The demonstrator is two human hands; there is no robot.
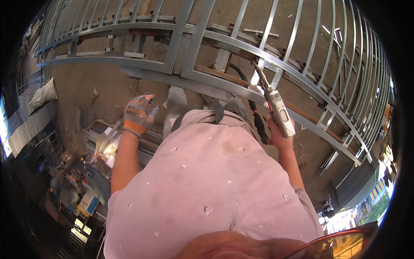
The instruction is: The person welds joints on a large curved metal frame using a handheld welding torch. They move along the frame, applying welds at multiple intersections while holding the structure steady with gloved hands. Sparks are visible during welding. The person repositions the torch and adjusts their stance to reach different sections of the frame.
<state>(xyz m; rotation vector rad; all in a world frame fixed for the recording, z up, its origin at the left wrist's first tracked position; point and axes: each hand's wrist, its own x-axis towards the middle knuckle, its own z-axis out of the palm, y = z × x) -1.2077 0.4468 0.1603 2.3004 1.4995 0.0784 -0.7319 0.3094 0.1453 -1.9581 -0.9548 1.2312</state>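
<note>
My right hand (280, 134), bare, is wrapped round a handheld welding gun (281, 113) with a pale, scuffed body and a long, thin nozzle. The nozzle tip reaches over the lower rails of a steel bar frame (302, 74); whether it touches the metal I cannot tell. A black cable (259, 125) runs beside the gun and the right hand. My left hand (139, 115) wears a grey and orange work glove. It hangs in the air on the near side of the frame, fingers loosely bent, thumb apart, with nothing in it.
The frame's square tubes and upright bars curve across the whole far side. Offcuts of metal (261, 33) lie on the brown floor beyond it. At the left are corrugated sheets (26, 125), a white sack (43, 96) and a cluttered heap with a blue and white box (88, 203).
</note>
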